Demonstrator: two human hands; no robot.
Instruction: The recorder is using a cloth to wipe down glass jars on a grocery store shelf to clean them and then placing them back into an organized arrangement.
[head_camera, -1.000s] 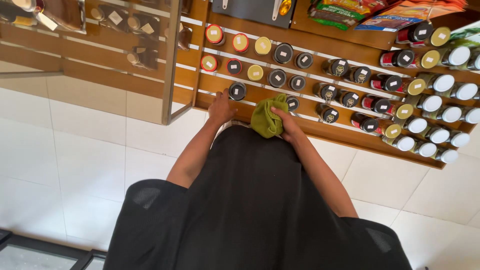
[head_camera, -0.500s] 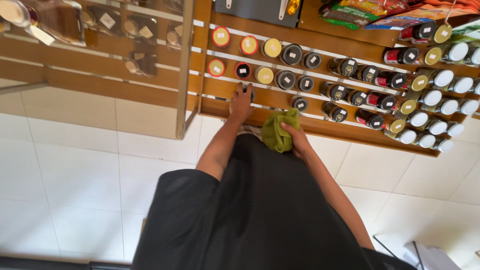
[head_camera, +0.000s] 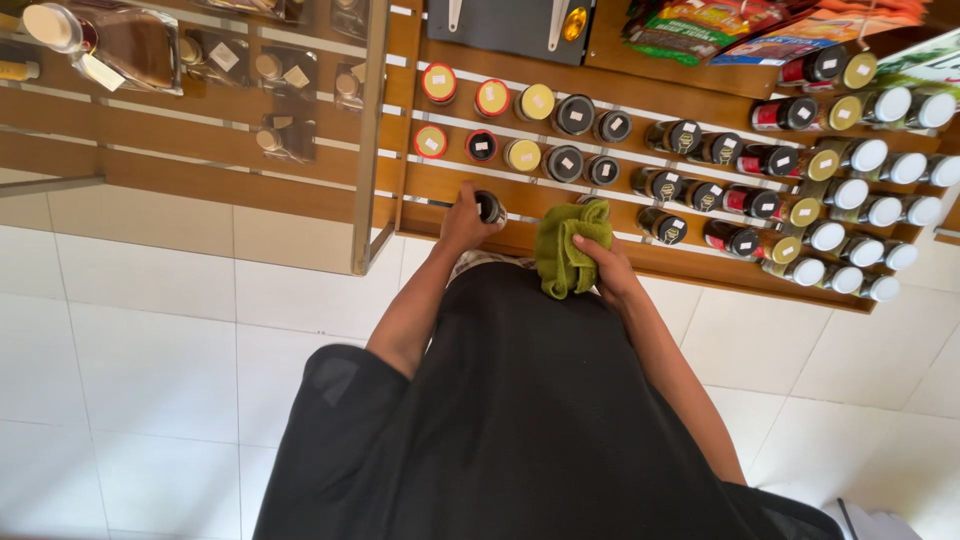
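The left hand (head_camera: 466, 222) had slid down from the higher row and now wrapped its fingers around a small dark-lidded jar (head_camera: 489, 207). That jar stood on the lowest wooden shelf (head_camera: 520, 200), at the left end of its row. Just right of the jar, the right hand (head_camera: 603, 268) squeezed a bunched green cloth (head_camera: 567, 247) at the shelf's front edge. Above the jar sat rows of jars with red and yellow lids (head_camera: 484, 98). Far right of it were white-lidded jars (head_camera: 850, 215).
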